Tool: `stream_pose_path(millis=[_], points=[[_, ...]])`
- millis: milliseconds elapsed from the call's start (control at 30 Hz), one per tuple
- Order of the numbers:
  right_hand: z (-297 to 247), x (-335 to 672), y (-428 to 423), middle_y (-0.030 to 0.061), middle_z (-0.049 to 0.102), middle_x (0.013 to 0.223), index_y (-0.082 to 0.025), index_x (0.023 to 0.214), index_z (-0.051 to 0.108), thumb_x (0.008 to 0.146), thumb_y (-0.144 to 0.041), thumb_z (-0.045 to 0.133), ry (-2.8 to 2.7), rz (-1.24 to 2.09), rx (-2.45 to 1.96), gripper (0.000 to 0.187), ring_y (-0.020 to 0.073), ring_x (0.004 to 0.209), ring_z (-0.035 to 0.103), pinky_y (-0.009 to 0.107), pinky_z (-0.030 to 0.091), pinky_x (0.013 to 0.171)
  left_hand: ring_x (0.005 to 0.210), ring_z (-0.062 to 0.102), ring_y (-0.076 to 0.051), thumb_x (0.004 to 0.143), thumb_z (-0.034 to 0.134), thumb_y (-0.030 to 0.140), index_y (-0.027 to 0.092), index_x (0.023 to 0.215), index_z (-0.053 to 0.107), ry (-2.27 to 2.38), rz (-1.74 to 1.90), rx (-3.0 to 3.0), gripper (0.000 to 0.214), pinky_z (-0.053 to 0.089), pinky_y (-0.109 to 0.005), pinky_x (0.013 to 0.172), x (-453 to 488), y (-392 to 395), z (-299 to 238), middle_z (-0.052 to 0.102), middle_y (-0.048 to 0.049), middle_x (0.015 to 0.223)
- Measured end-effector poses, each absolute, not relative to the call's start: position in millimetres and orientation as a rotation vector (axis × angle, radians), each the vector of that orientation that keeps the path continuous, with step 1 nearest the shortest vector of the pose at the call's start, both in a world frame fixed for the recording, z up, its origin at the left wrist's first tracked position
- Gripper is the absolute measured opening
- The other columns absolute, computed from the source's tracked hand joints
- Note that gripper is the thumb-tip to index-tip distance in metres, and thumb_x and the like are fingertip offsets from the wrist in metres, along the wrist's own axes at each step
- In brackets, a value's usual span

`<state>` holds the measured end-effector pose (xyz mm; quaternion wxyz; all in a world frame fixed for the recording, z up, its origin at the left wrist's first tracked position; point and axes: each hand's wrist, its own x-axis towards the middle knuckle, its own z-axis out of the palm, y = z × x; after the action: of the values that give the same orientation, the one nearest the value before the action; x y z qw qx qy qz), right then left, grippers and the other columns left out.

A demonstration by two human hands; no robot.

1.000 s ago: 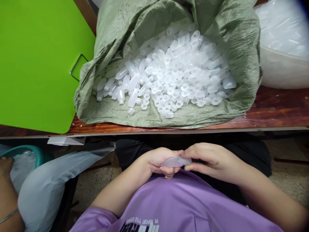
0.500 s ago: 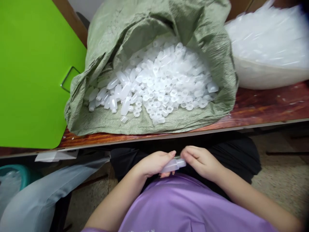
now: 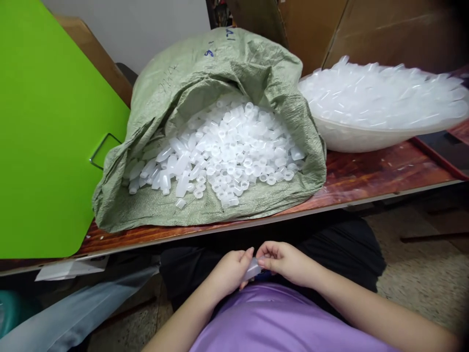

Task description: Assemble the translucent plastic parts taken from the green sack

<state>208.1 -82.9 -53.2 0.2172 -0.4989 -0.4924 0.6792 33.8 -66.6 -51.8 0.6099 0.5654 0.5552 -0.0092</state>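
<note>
Low in front of my purple shirt, my left hand [image 3: 234, 268] is closed around a small translucent plastic tube [image 3: 252, 269]. The fingers of my right hand [image 3: 280, 261] pinch its right end, so that end is covered. Beyond both hands, a green woven sack [image 3: 146, 110] lies on its side on the table with its mouth towards me. Heaped in its mouth are many white translucent plastic pieces [image 3: 234, 156], some long and tapered, others short with round openings.
A wide bowl [image 3: 351, 134] heaped with similar pieces stands on the reddish wooden table [image 3: 388, 171] at right. A bright green panel [image 3: 47, 146] with a metal handle rises at left. Lower left are a person's grey-clad leg [image 3: 84, 308] and a teal tub [image 3: 14, 313]. Cardboard [image 3: 311, 29] stands behind.
The view has shifted, so the sack and bowl appear lower and further left. My right fingers now cover the tube's right end, which showed before. My left hand keeps hold of it.
</note>
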Motion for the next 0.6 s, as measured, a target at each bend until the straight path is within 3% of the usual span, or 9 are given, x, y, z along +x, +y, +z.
stream_pose_path(millis=[67,167,233,300,433,500,600], points=[[-58,209,-81,-0.0011,0.057,0.066,-0.015,0.082,0.057,0.079,-0.028,0.056,-1.499,1.825,-1.409,0.014,0.0103,0.059,0.052,0.024,0.043,0.059,0.041,0.043,-0.012,0.081,0.023,0.068,0.016,0.069,0.054,1.339,-0.061,1.401,0.062,0.032,-0.024,0.049,35,-64,-54,0.045,0.0034,0.042],[-49,216,-76,0.0065,0.063,0.089,-0.016,0.096,0.059,0.081,-0.03,0.054,-1.925,1.369,-1.453,0.021,0.016,0.077,0.059,0.03,0.047,0.07,0.049,0.051,-0.015,0.084,0.019,0.065,0.016,0.073,0.055,1.329,-0.109,1.537,0.062,0.035,-0.025,0.053,36,-56,-53,0.05,0.0009,0.047],[-34,225,-70,0.008,0.064,0.096,-0.019,0.102,0.058,0.085,-0.029,0.05,-2.127,1.015,-1.335,0.022,0.0177,0.083,0.059,0.032,0.048,0.075,0.06,0.056,-0.018,0.085,0.017,0.064,0.016,0.078,0.058,1.308,-0.138,1.615,0.064,0.039,-0.027,0.06,37,-50,-50,0.059,-0.0036,0.059],[-15,237,-60,0.007,0.065,0.089,-0.022,0.098,0.059,0.088,-0.026,0.045,-2.141,0.698,-1.238,0.018,0.0179,0.082,0.059,0.032,0.048,0.075,0.077,0.06,-0.022,0.084,0.018,0.065,0.015,0.091,0.061,1.326,-0.175,1.668,0.066,0.041,-0.03,0.069,38,-46,-47,0.066,-0.0101,0.083],[9,266,-23,0.0114,0.062,0.093,-0.019,0.102,0.057,0.086,-0.03,0.046,-1.885,0.054,-1.608,0.022,0.026,0.09,0.058,0.041,0.045,0.08,0.112,0.052,-0.03,0.082,0.026,0.066,0.009,0.128,0.045,1.336,-0.209,1.701,0.076,0.037,-0.036,0.089,37,-44,-43,0.054,-0.0208,0.123],[11,276,-3,0.0144,0.06,0.097,-0.014,0.109,0.055,0.084,-0.033,0.048,-1.892,-0.106,-1.822,0.032,0.0294,0.091,0.057,0.042,0.045,0.077,0.119,0.047,-0.031,0.082,0.031,0.065,0.009,0.135,0.037,1.287,-0.203,1.739,0.077,0.035,-0.037,0.094,32,-44,-34,0.047,-0.0215,0.131],[6,282,16,0.0148,0.06,0.095,-0.012,0.109,0.055,0.083,-0.035,0.048,-2.037,-0.176,-1.957,0.036,0.0291,0.085,0.059,0.039,0.045,0.073,0.121,0.045,-0.028,0.083,0.039,0.057,0.014,0.133,0.042,1.086,-0.181,1.82,0.066,0.034,-0.036,0.099,16,-42,-4,0.046,-0.016,0.134]])
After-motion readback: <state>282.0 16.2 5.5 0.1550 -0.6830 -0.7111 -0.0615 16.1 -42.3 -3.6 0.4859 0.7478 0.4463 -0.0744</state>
